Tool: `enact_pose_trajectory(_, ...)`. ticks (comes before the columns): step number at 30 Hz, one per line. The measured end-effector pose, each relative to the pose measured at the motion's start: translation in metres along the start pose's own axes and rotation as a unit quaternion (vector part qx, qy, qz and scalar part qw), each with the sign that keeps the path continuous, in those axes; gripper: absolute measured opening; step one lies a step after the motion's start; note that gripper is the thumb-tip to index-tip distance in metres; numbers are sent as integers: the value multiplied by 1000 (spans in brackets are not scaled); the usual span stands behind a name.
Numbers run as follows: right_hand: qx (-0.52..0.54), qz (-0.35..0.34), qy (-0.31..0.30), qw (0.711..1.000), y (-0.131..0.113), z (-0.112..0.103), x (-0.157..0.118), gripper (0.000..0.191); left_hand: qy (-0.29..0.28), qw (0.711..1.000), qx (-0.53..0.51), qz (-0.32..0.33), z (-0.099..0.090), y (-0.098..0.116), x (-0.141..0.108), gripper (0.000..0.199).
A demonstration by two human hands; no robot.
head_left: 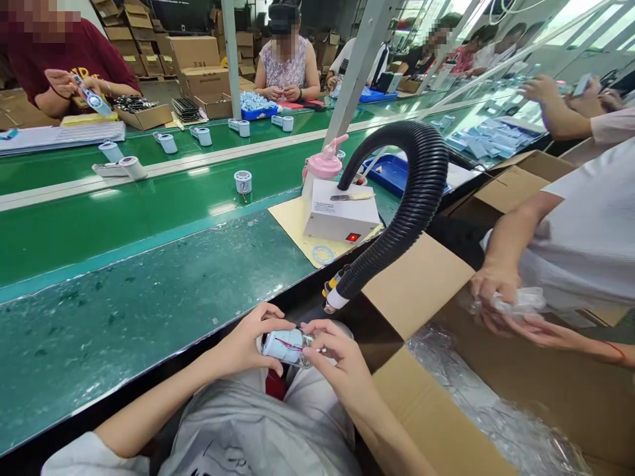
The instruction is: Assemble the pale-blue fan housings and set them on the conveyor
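Note:
Above my lap I hold a light-blue cylindrical plastic housing (pixel 280 345) lying on its side. Thin red and black wires run along it. My left hand (pixel 251 340) grips its left end between thumb and fingers. At its right end is a transparent cup-like part (pixel 306 349), which the fingers of my right hand (pixel 337 350) pinch. Whether that part is seated on the housing or only against it, I cannot tell. Beyond my hands, the nozzle of a black corrugated hose (pixel 337 301) points down near my right fingers.
The hose rises from a white box (pixel 342 211) with a lit red switch. Behind it stands a pink-lidded bottle (pixel 325 162). A similar housing (pixel 243 184) stands on the green conveyor (pixel 188 198). Right of me, an open carton (pixel 496 383) holds transparent plastic parts; a co-worker's hands (pixel 510 307) work above it.

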State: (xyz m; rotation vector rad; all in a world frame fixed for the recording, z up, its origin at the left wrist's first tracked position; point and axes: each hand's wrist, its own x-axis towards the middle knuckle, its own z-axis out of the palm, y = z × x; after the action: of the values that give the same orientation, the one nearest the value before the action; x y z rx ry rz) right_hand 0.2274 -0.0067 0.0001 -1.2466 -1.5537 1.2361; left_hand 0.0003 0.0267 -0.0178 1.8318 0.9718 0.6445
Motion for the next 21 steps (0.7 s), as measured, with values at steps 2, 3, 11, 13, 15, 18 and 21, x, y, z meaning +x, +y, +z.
enact_pose_trajectory(2,56,26,5,998,1,-3,1,30,-33,999,-23,16,-1,-2,1,72)
enact_pose_trajectory(3,81,34,8,996,2,-4,2,32,-46,998,-37,22,-1,-1,1,71)
enact_pose_trajectory(11,11,-82,-49,995,14,-16,-10,31,-21,967,-237,-85,13,11,-9,72)
enact_pose_trajectory(13,-73,-147,-50,985,17,-17,-16,36,-20,954,-283,-99,17,12,-13,76)
enact_pose_trajectory(15,-104,-181,-51,977,19,-18,-20,37,-33,949,-295,-108,18,12,-16,82)
enact_pose_trajectory(18,-92,-165,-61,980,16,-19,-23,39,-48,955,-268,-114,15,12,-18,89)
enact_pose_trajectory(21,-55,-125,-61,989,11,-19,-24,44,-53,968,-231,-81,10,15,-19,89)
